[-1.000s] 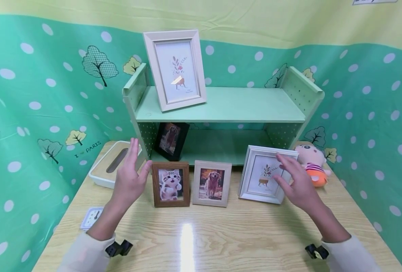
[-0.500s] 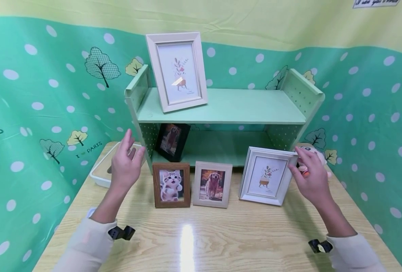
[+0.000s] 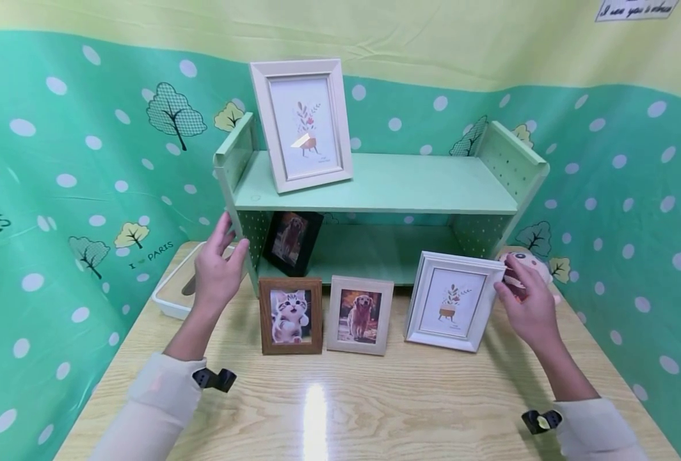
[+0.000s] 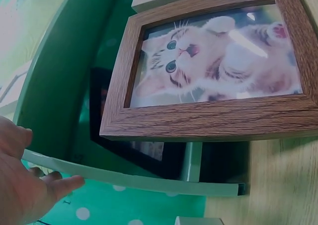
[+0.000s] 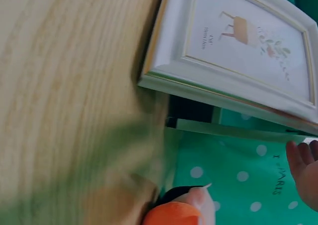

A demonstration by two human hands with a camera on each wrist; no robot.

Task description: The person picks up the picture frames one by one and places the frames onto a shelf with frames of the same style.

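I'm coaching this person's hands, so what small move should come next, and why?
Perhaps bring both hands against the sides of the green shelf: the left hand and right hand are near opposite sides, seemingly holding nothing, with the right beside the lower plant-print frame.

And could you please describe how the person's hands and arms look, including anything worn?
The left hand and right hand are ungloved. The off-white fabric left sleeve and matching right sleeve end short of the wrists, each with a small, blocky black device near the cuff; the right device shows a pale spot.
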